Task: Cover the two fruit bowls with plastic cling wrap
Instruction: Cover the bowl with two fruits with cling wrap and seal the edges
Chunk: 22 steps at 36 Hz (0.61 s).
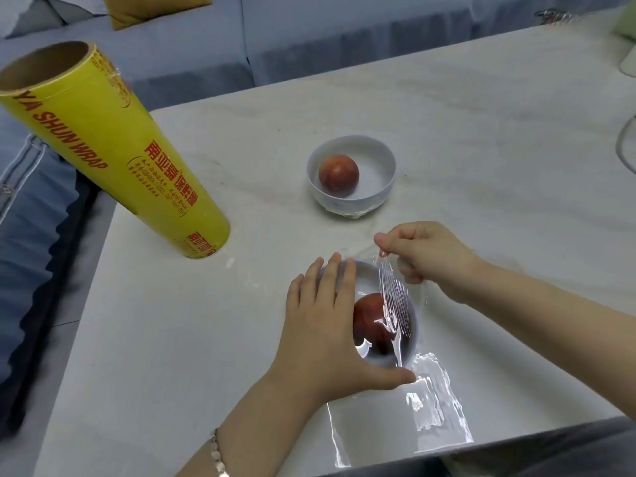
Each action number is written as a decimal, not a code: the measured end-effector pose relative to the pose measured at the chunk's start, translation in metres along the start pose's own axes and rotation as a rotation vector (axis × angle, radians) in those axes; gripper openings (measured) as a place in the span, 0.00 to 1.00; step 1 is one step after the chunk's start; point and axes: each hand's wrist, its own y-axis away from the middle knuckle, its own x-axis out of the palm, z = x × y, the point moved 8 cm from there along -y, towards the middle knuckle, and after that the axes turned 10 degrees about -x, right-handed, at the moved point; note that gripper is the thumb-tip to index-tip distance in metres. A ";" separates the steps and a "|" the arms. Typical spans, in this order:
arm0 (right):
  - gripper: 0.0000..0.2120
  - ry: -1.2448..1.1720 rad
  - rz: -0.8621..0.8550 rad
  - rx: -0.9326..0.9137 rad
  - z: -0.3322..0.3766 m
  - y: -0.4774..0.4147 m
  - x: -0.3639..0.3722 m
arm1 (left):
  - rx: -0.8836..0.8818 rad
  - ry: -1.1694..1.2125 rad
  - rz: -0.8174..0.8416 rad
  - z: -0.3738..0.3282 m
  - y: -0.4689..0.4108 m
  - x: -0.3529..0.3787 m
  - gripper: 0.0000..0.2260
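Note:
Two white bowls stand on the pale table, each with one red fruit. The far bowl (351, 187) has cling film gathered around its base. The near bowl (413, 325) lies under a loose sheet of cling wrap (430, 407) that trails toward the table's front edge. My left hand (327, 325) rests flat over the near bowl's left rim, pressing the film down. My right hand (423, 253) pinches a corner of the film just behind the bowl and stretches it upward. The red fruit (371, 321) shows through the film.
A big yellow roll of cling wrap (113, 153) stands tilted near the table's left edge. A blue-grey sofa with a yellow cushion (151, 8) runs behind the table. A white cable (623, 146) and a pale object sit at the right edge.

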 end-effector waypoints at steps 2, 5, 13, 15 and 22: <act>0.16 -0.046 -0.067 0.001 -0.005 -0.001 -0.004 | 0.004 -0.012 0.004 0.000 0.000 0.000 0.59; 0.16 -0.036 -0.143 0.010 -0.012 -0.002 -0.011 | 0.009 -0.012 -0.009 -0.002 0.000 -0.001 0.59; 0.17 -0.035 -0.240 0.066 -0.037 -0.010 -0.017 | 0.023 0.002 -0.096 -0.003 0.002 -0.003 0.57; 0.17 -0.023 -0.204 0.128 -0.048 -0.011 -0.014 | 0.021 -0.006 -0.098 -0.004 0.002 -0.004 0.56; 0.20 -0.162 0.227 0.403 -0.045 -0.002 0.003 | 0.022 -0.012 -0.116 -0.004 0.003 -0.004 0.55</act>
